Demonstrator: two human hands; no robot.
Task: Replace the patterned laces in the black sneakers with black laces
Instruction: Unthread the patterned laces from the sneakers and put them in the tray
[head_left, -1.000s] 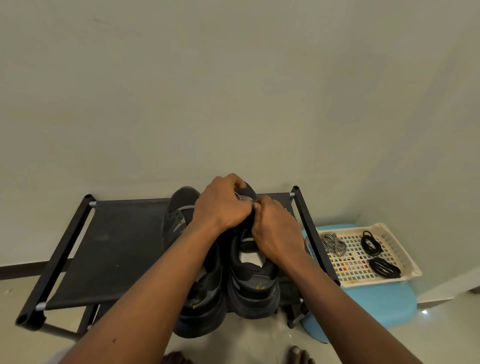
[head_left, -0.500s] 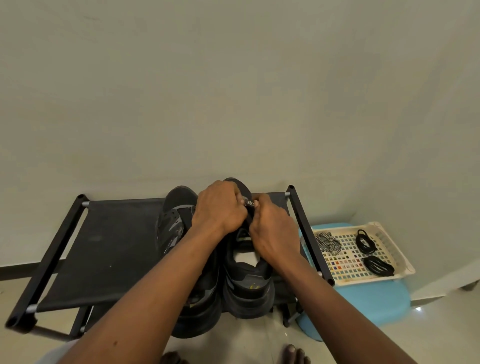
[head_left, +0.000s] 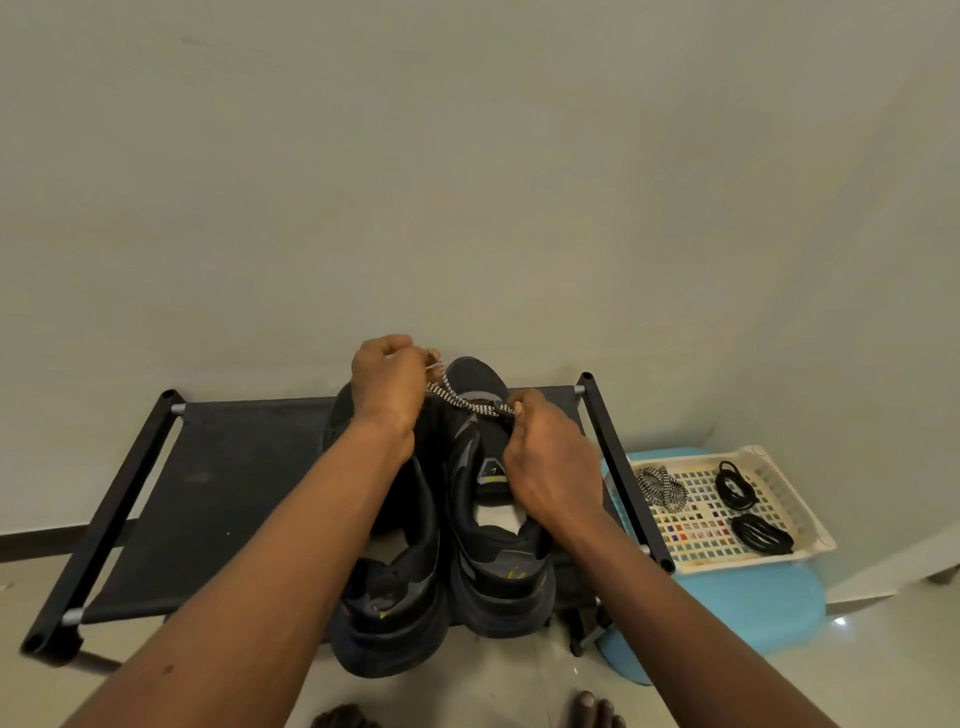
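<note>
Left hand (head_left: 387, 376) grips the patterned lace (head_left: 462, 402) end, drawing it clear; right hand (head_left: 545, 457) pinches it at the right sneaker's (head_left: 493, 499) eyelet, steadying the shoe.

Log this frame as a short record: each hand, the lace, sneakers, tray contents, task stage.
left hand: grips the patterned lace, raised above the toe
right hand: pinches the same lace near the sneaker front eyelets
lace: stretched between both hands
sneakers: this one and the other sneaker, side by side on the rack
tray: on the blue stool; holds one patterned coil and two black coils
stage: patterned lace coming out; black coils untouched
</note>
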